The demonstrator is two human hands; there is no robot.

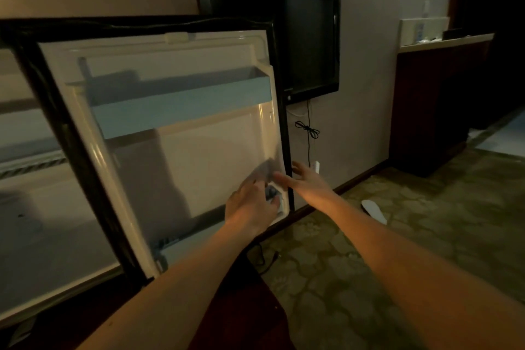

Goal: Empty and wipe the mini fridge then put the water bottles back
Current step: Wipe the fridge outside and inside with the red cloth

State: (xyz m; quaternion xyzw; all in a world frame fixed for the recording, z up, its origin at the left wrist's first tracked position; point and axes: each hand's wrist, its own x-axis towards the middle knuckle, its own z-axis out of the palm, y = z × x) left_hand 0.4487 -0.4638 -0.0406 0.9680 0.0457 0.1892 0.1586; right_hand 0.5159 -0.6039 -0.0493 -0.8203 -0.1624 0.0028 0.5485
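Fridge door (181,150) smooth white plastic, open | left hand (250,204) grip clenched on cloth (272,196) | right hand (309,179) released

Two bare forearms, no sleeves, no jewellery

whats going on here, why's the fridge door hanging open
A person is working on the inside of the open mini fridge door. The left hand holds what looks like a cloth against the door's lower right corner, while the right hand reaches with straight fingers to the door's outer edge, seemingly steadying it. The blue door shelf is empty, and no water bottles are in view.
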